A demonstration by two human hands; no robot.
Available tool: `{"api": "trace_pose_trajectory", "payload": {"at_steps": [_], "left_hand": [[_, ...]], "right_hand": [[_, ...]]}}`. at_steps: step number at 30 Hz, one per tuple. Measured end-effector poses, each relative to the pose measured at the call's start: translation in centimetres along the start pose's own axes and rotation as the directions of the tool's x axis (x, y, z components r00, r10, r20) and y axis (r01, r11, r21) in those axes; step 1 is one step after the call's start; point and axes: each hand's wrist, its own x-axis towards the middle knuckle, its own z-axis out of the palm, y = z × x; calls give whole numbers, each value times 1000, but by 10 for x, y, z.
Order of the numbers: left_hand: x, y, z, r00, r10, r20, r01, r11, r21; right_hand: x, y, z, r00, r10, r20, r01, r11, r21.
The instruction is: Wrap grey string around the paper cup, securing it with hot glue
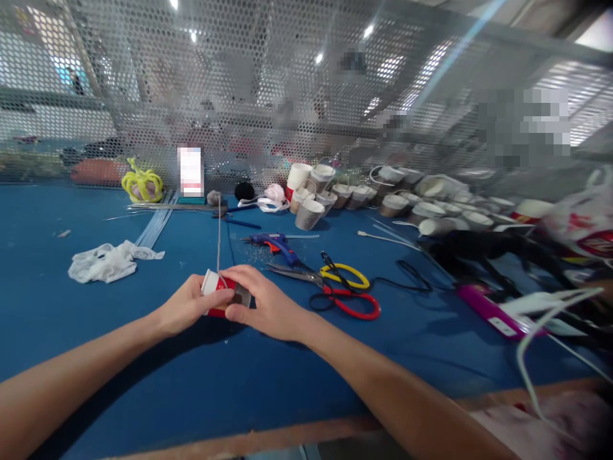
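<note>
A red and white paper cup lies on its side between my two hands, its white rim toward the left. My left hand grips it from the left, thumb across the red wall. My right hand is closed round the other end, where a grey band shows. Grey yarn runs from the cup back to a small grey ball of yarn. To the right lie a blue glue gun and scissors with red and yellow handles.
Several grey-wrapped cups stand along the perforated metal screen. White lace lies at left, near a yellow pipe-cleaner basket shape and a phone. Black cable, a purple item and a plastic bag crowd the right.
</note>
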Motion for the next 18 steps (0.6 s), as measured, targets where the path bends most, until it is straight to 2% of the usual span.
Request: {"api": "trace_pose_trajectory", "payload": {"at_steps": [4, 6, 9, 11, 12, 14, 15, 18], "left_hand": [[1, -1, 2, 997, -44, -68, 45, 999, 25], [2, -1, 3, 990, -78, -114, 81, 997, 17], [3, 3, 4, 973, -139, -186, 136, 990, -28], [3, 6, 3, 964, -175, -202, 166, 984, -62], [3, 8, 3, 960, -190, -207, 177, 981, -77], [3, 11, 3, 952, -212, -219, 196, 976, -94], [3, 12, 2, 949, -220, -227, 202, 974, -99], [4, 12, 1, 940, -237, -245, 211, 969, -128]], "right_hand": [[3, -3, 2, 1000, -27, -6, 27, 996, 83], [5, -2, 2, 999, 10, -46, -5, 994, 113], [7, 6, -8, 964, 224, -142, -196, 962, 190], [10, 16, -24, 887, 404, -225, -355, 907, 227], [11, 22, -33, 853, 437, -286, -392, 898, 201], [13, 35, -52, 780, 484, -397, -524, 852, 10], [14, 41, -61, 755, 507, -415, -604, 784, -141], [18, 62, -74, 724, 571, -386, -680, 686, -260]]}}
